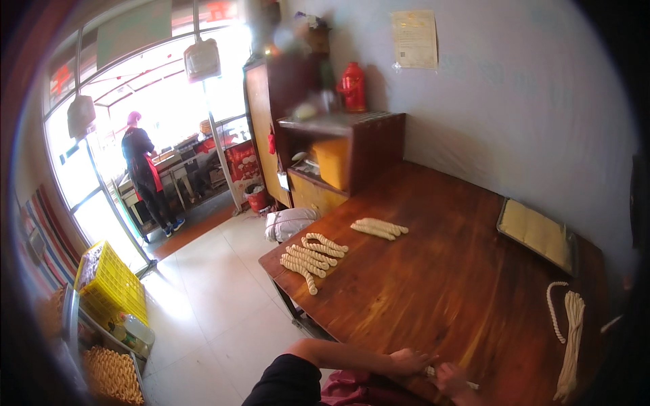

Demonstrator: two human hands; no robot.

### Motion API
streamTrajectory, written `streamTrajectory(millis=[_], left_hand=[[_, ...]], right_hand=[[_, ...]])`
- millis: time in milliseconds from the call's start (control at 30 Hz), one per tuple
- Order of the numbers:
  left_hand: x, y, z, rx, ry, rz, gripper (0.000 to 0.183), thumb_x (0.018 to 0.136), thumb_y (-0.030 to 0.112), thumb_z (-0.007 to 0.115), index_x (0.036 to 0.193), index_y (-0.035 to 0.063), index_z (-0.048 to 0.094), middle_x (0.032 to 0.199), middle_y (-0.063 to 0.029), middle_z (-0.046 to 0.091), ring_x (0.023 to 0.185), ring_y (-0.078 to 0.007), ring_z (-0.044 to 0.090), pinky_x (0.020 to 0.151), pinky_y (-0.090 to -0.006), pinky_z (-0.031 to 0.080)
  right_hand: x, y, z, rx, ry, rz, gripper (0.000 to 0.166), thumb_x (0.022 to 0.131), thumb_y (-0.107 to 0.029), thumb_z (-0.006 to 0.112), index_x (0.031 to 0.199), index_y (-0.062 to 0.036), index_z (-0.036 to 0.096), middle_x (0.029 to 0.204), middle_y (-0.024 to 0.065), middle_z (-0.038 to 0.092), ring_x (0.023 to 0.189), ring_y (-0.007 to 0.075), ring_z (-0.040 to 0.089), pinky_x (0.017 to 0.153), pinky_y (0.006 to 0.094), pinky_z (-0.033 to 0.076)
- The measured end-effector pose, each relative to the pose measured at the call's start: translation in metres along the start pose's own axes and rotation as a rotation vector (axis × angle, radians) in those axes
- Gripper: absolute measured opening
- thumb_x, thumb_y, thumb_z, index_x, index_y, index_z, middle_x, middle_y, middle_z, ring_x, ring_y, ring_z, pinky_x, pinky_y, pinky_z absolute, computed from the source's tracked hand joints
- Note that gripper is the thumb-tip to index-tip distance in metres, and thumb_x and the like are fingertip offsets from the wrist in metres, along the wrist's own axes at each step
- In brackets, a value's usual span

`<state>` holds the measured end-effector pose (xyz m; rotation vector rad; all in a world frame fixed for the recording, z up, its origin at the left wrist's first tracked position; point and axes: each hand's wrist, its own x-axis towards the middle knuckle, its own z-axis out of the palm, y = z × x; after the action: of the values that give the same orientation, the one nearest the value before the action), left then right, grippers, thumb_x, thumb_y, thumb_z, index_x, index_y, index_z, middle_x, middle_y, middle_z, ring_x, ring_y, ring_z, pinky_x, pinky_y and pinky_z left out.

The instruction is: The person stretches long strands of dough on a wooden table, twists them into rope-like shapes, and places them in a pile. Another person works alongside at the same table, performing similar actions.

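Near the front edge of the wooden table (406, 299), my left hand (410, 361) is low over the wood with its fingers stretched out. Just beside it, my right hand (451, 379) is curled around a short dough strand (430, 371), whose ends show on both sides of the fist. Twisted dough pieces (307, 256) lie in a row at the table's left corner. Several smooth dough rolls (378, 228) are grouped farther back. To the right, a bundle of long dough strands (571, 340) rests beside one thin twisted strand (553, 309).
A metal tray of dough slabs (535, 231) is by the wall. A cabinet (376, 152) bearing a red thermos (353, 87) adjoins the table. On the left are a yellow crate (114, 284) and fried dough twists (112, 375). A person (139, 167) stands beyond the doorway.
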<state>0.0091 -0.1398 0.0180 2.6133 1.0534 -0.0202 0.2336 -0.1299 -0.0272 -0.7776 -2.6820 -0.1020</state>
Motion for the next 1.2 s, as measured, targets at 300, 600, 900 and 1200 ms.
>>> streamTrajectory(millis=[300,600,900,1200], left_hand=[[0.012,0.004,0.008,0.040,0.049,0.141,0.091,0.076,0.031,0.066,0.143,-0.0029,0.014,0.111,-0.0165,0.052,0.097,-0.0309,0.057,0.076,-0.0379,0.050],[0.022,0.022,0.001,0.128,0.045,0.119,0.074,0.084,0.023,0.053,0.143,-0.0016,0.016,0.111,-0.0129,0.051,0.100,-0.0277,0.055,0.076,-0.0367,0.050],[0.033,0.025,0.001,0.068,0.036,0.147,0.071,0.087,0.035,0.049,0.143,0.0032,0.021,0.112,-0.0122,0.052,0.097,-0.0259,0.056,0.073,-0.0372,0.051],[0.027,0.033,-0.009,0.062,0.070,0.089,0.052,0.087,0.026,0.049,0.132,0.0032,0.039,0.109,-0.0117,0.055,0.098,-0.0276,0.057,0.078,-0.0377,0.051]], right_hand=[[-0.008,0.008,-0.020,0.069,-0.103,-0.008,0.050,0.069,-0.041,0.072,0.096,0.0011,0.062,0.079,0.0117,0.056,0.074,0.0298,0.058,0.064,0.0396,0.048],[-0.013,-0.001,-0.039,0.029,-0.018,0.038,0.051,0.072,-0.040,0.070,0.097,0.0024,0.062,0.079,0.0127,0.056,0.070,0.0297,0.057,0.062,0.0384,0.048],[-0.028,0.004,-0.046,0.049,-0.025,0.071,0.046,0.073,-0.037,0.069,0.100,-0.0002,0.062,0.084,0.0122,0.057,0.073,0.0291,0.059,0.064,0.0394,0.049],[-0.028,-0.010,-0.066,0.063,-0.103,0.210,0.047,0.075,-0.035,0.067,0.107,-0.0001,0.062,0.087,0.0121,0.060,0.077,0.0303,0.060,0.065,0.0406,0.049]])
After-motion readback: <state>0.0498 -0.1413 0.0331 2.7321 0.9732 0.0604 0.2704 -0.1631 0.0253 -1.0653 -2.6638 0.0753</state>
